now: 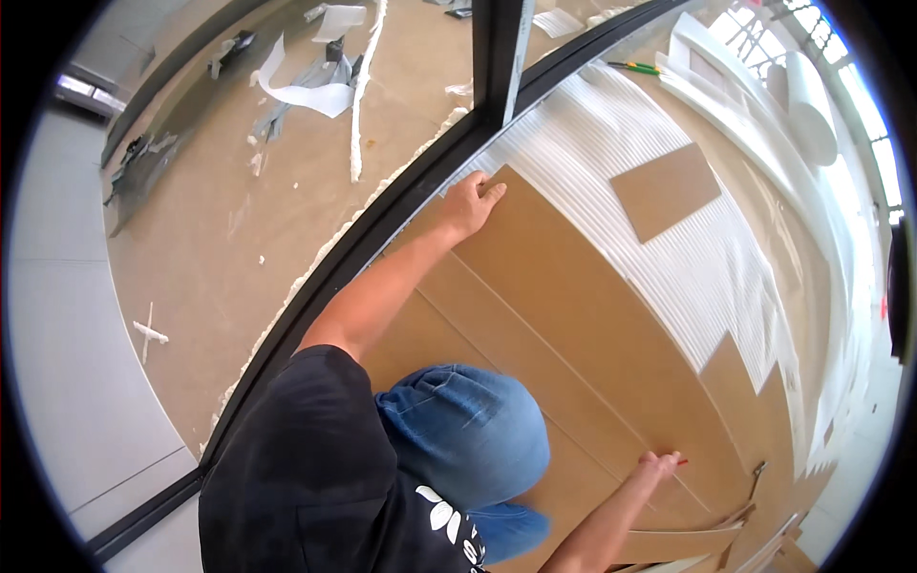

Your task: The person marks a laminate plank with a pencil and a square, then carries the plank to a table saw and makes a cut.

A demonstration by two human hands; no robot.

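A long brown floor plank (pixel 573 277) lies along the outer edge of several joined planks, partly over white ribbed underlay (pixel 621 124). My left hand (pixel 471 203) is at its far end, close to the black frame, with the thumb on top and fingers curled round the end edge. Near the plank's other end, my right hand (pixel 659 465) is closed low over the boards. A thin red stick (pixel 682 462), perhaps a pencil, pokes out of it; the rest is hidden in the fingers. My bent knee (pixel 478 430) rests over the laid planks.
A black metal frame (pixel 334 277) runs diagonally on my left, with a post (pixel 495 67). A short plank piece (pixel 666 192) lies on the underlay. A green-yellow knife (pixel 635 68), a white roll (pixel 810 108), a metal-headed tool (pixel 757 473) and loose offcuts lie around. Scraps litter the floor beyond the frame.
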